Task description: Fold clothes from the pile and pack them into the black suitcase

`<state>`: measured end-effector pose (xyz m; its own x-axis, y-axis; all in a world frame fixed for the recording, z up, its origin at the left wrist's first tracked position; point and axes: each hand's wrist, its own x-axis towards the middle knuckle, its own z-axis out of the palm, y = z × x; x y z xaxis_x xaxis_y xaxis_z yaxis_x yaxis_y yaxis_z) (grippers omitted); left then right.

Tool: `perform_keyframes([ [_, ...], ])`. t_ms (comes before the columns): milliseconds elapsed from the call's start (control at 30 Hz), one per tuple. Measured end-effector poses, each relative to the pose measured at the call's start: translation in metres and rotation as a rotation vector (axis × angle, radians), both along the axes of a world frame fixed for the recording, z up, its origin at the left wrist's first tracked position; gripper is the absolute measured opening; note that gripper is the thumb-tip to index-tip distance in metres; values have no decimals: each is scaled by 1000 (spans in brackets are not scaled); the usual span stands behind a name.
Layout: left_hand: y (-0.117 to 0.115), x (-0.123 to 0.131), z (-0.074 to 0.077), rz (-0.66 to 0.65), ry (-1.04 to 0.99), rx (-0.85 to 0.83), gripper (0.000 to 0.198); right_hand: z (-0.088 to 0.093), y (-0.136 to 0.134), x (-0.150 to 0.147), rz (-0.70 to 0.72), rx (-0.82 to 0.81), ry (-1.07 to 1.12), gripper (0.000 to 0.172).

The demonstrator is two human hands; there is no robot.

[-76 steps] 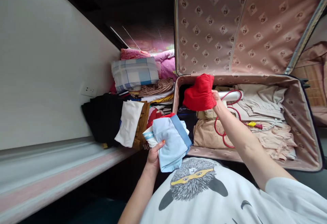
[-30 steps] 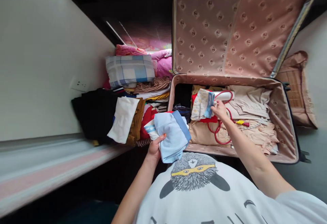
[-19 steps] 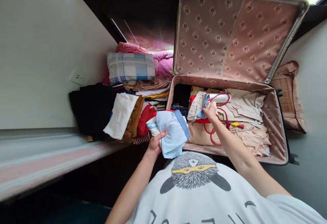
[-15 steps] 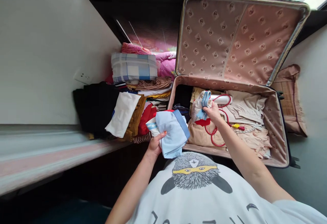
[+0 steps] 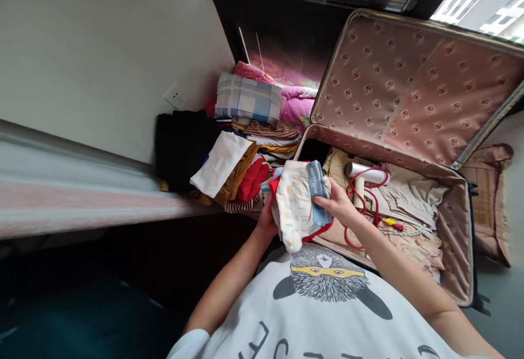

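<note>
In front of my chest, my right hand (image 5: 338, 204) grips white printed underpants (image 5: 292, 201) by their lettered blue waistband. My left hand (image 5: 267, 221) is closed around the left side of the same bundle. Red cloth (image 5: 317, 232) shows at the bundle's edges, and a bit of light blue cloth (image 5: 266, 185) sticks out at its left; the layers beneath are hidden. Just beyond my right hand lies the open suitcase (image 5: 456, 261), holding beige folded clothes (image 5: 417, 187) and a white hair dryer-like device (image 5: 370, 175) with a red cord.
Left of the suitcase are stacked clothes: black garments (image 5: 184, 149), a white folded garment (image 5: 223, 163), red cloth (image 5: 252, 179) and a plaid bundle (image 5: 248, 97). The suitcase lid (image 5: 409, 81) stands raised near the window. A brown bag (image 5: 489, 201) sits at the right.
My right hand has brought the printed underpants left, out of the suitcase, onto the light blue underpants in my left hand. The view has turned left and tilted.
</note>
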<state>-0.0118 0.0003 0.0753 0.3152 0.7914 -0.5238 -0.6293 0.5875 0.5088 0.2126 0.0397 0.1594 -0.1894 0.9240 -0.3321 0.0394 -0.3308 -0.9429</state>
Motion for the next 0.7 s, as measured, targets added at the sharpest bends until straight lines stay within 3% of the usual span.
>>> perform_keyframes([
  [100, -20, -28, 7, -3, 70, 52, 101, -20, -12, -28, 132, 128, -130, 47],
  [233, -55, -83, 14, -106, 189, -38, 75, -19, -26, -70, 411, 186, -195, 46],
  [333, -72, -125, 22, 12, 260, -98, 76, -18, -24, -91, 541, 160, -69, 54],
  [433, -79, -164, 30, 164, 330, -101, 81, -25, -14, -83, 454, 122, -26, 59],
  [567, -63, -199, 30, 179, 359, -107, 81, -42, -6, -35, 259, 12, -69, 48],
  [700, 1, -195, 5, 14, 434, -121, 86, -64, -15, 12, 134, -105, -130, 46],
])
